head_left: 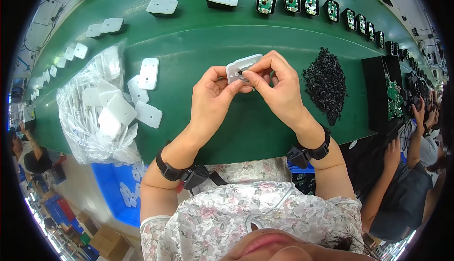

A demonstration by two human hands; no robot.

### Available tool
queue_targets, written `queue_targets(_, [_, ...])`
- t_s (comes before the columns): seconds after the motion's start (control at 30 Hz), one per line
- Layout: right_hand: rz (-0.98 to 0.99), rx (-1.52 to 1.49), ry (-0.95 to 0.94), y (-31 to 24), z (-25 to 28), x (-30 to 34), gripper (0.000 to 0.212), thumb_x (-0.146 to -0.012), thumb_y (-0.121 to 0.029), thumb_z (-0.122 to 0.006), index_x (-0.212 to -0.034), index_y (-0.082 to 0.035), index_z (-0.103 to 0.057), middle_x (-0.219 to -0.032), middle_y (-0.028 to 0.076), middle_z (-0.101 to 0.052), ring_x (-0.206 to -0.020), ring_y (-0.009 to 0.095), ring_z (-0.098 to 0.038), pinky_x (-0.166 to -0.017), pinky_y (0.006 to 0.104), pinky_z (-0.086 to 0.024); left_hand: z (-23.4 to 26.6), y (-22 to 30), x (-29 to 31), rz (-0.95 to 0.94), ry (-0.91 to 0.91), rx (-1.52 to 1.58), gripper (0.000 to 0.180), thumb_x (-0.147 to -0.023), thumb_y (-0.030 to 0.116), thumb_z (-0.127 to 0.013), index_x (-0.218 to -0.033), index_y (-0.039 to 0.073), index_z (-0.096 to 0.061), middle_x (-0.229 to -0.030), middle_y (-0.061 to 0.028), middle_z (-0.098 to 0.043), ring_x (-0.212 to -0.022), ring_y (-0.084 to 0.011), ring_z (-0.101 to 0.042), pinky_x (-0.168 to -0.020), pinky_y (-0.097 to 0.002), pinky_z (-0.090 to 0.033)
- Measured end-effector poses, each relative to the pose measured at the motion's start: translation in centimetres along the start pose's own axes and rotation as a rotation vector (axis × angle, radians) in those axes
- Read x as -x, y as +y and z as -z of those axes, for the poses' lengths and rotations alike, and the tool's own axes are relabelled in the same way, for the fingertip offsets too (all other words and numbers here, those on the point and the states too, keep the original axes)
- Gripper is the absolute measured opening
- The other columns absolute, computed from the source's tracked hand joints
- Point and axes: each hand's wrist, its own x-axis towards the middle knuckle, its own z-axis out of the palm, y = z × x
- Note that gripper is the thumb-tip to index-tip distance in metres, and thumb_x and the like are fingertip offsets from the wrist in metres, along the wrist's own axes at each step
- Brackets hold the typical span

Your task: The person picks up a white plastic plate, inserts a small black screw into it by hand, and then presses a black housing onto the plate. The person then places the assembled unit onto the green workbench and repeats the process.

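Note:
Above the middle of the green table (179, 48), my left hand (208, 98) grips a white plastic cover (231, 74) by its left edge. My right hand (281, 79) is closed at the cover's other side, its thumb and fingers pinching a small black part (240, 72) against the face of the cover. Whether that part sits in a hole is too small to tell. Right of my hands lies a heap of small black parts (325, 86). Several loose white covers (149, 73) lie to the left, beside a clear plastic bag (78, 133) full of similar covers.
Along the far side run white-topped pieces (162, 5) and black housings with green circuit boards (266, 1). A black box (376, 95) with circuit boards stands at right. A blue bin (104, 185) sits below the table's left front edge. Co-workers (402, 190) are at both sides.

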Motion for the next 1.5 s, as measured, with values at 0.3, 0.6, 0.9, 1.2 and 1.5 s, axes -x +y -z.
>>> queue_targets(0.3, [-0.119, -0.266, -0.115, 0.4, 0.0, -0.1, 0.009, -0.083, -0.004, -0.066, -0.079, -0.002, -0.058, -0.079, -0.001, -0.052, -0.064, 0.003, -0.043, -0.054, 0.0189, -0.032, -0.1, -0.4, 0.1, -0.383, 0.040, -0.315, 0.003, -0.088, -0.003, -0.056, -0.089, -0.005, -0.054, -0.092, -0.0085, -0.053, -0.073, -0.0147, -0.062, -0.069, -0.0244, -0.053])
queue_targets(0.6, [0.097, 0.019, 0.057, 0.1, 1.0, -0.6, 0.026, -0.076, -0.015, -0.075, -0.093, -0.005, -0.057, -0.098, -0.002, -0.048, -0.073, 0.004, -0.041, -0.058, 0.0176, -0.031, 0.4, 0.9, -0.1, -0.207, 0.021, -0.054, 0.005, -0.090, 0.000, -0.056, -0.090, -0.002, -0.051, -0.083, -0.0066, -0.057, -0.070, -0.0121, -0.060, -0.061, -0.0236, -0.050])
queue_targets(0.9, [-0.144, -0.041, -0.243, 0.0, 1.9, -0.9, 0.021, -0.079, -0.015, -0.074, -0.085, -0.006, -0.056, -0.075, -0.006, -0.050, -0.064, 0.001, -0.039, -0.056, 0.0176, -0.034, 0.4, 0.1, 0.0, -0.185, -0.043, -0.159, 0.006, -0.089, 0.001, -0.057, -0.091, -0.002, -0.052, -0.085, -0.0066, -0.058, -0.069, -0.0117, -0.060, -0.061, -0.0224, -0.049])
queue_targets(1.2, [-0.232, -0.296, -0.162, 0.7, 0.6, -1.6, 0.023, -0.081, -0.018, -0.073, -0.089, -0.005, -0.055, -0.079, -0.005, -0.051, -0.066, 0.003, -0.044, -0.057, 0.0202, -0.038, 1.4, 1.4, -1.0, -0.144, 0.072, -0.035, 0.013, -0.094, 0.006, -0.051, -0.101, -0.005, -0.054, -0.082, -0.0084, -0.063, -0.063, -0.0116, -0.059, -0.060, -0.0223, -0.048])
queue_targets(1.5, [0.203, 1.170, 0.137, 4.3, 2.3, -18.5, 0.049, -0.085, -0.055, -0.055, -0.104, -0.010, -0.060, -0.091, 0.009, -0.060, -0.079, 0.028, -0.062, -0.066, 0.0385, -0.051, 6.5, -0.2, -4.3, -0.475, 0.364, -1.055, 0.009, -0.090, 0.013, -0.055, -0.090, 0.008, -0.062, -0.083, -0.0087, -0.058, -0.073, -0.0249, -0.059, -0.062, -0.0364, -0.045])
